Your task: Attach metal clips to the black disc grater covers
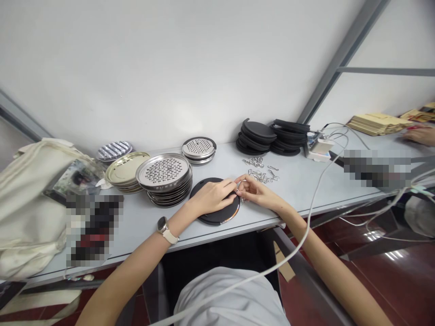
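A black round case (210, 218) with a shiny strip along its near right rim lies flat near the table's front edge. My left hand (214, 197) rests across its top, fingers bent and closed at the right edge. Right beside it, my right hand (253, 192) pinches a small metal clasp (237, 193) against that edge; the fingertips partly hide it. Behind my right hand lie loose metal clasps (254, 161) in small heaps.
Left of the case stand a stack of perforated metal discs (165, 172) and gold-coloured lids (125, 167). Farther back are another perforated disc stack (199, 148) and black round cases (258, 131). A white cable (311, 203) crosses over my right forearm. Another person's hand (419, 135) is at far right.
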Action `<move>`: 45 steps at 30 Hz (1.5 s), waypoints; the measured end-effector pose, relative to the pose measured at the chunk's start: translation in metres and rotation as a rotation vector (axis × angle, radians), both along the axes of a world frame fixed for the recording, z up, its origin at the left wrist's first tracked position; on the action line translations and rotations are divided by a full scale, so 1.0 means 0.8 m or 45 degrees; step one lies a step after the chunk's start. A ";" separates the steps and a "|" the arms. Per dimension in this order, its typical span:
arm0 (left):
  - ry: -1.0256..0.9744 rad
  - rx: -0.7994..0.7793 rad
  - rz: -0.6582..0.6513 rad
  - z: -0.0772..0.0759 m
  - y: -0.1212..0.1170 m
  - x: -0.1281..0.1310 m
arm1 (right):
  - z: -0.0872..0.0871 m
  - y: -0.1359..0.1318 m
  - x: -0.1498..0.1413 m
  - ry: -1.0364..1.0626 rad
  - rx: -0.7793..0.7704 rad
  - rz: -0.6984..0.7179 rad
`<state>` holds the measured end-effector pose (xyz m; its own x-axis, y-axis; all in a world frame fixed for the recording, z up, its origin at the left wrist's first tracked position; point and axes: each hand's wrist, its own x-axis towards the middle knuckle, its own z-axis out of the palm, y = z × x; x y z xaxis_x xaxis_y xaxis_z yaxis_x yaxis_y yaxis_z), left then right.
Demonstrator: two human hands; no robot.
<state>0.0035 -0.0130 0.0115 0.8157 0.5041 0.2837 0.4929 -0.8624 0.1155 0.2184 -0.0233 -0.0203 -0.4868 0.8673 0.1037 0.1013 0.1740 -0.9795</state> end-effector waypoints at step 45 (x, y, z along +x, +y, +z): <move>-0.168 -0.250 -0.041 -0.003 0.007 -0.001 | -0.007 -0.010 -0.004 -0.084 0.153 -0.031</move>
